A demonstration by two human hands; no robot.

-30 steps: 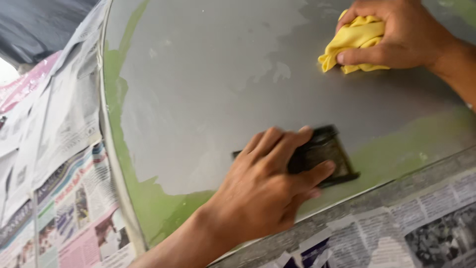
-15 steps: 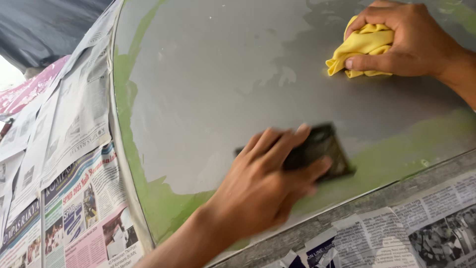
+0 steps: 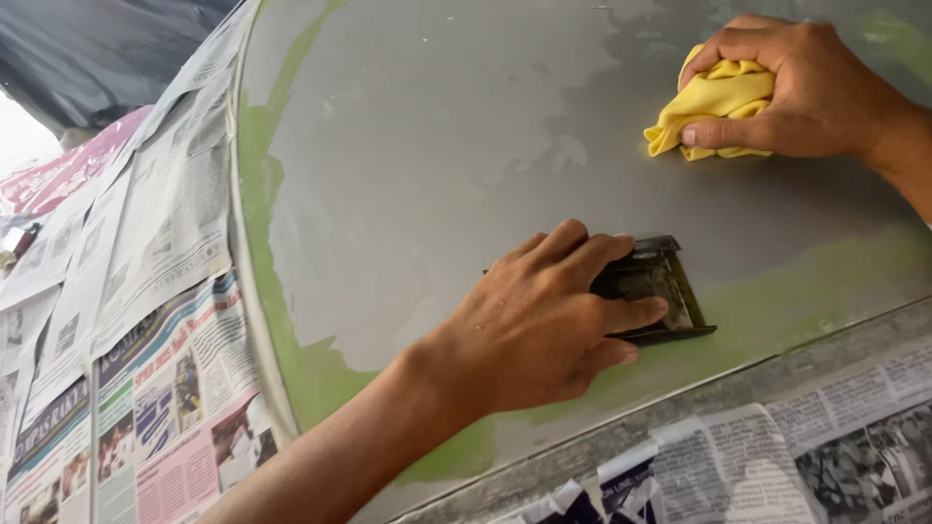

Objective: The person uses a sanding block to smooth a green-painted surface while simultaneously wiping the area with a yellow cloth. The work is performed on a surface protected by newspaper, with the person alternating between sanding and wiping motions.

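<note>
Evidently the left hand's fingers [image 3: 592, 257] lie flat and close together over a dark sanding block [image 3: 660, 291], pressing it down on the grey panel [image 3: 437, 146] at lower centre of the frame; the thumb side is hidden under the hand, so how the block is gripped from beneath cannot be told. The left hand [image 3: 529, 335] comes in from the bottom edge, wrist low. At the upper right, the right hand [image 3: 801, 87] has its fingers curled tight around a bunched yellow cloth [image 3: 714, 107], pinching it against the panel.

The block sits just above the green band [image 3: 796, 301] that runs along the panel's lower edge, touching the wet-looking darker grey. To do this stroke well, the person would likely keep the block flat, with even pressure from all fingers and no tipping onto one edge, which could gouge the filler. Strokes probably ought to run along the curve and overlap, feathering toward the green border. The cloth is best kept near but apart from the block, wiping slurry so the surface can be read.

Newspaper [image 3: 146, 320] masks the left side and another strip of newspaper [image 3: 777, 456] the lower right; the block should stay off both, since a caught edge might tear the masking.
</note>
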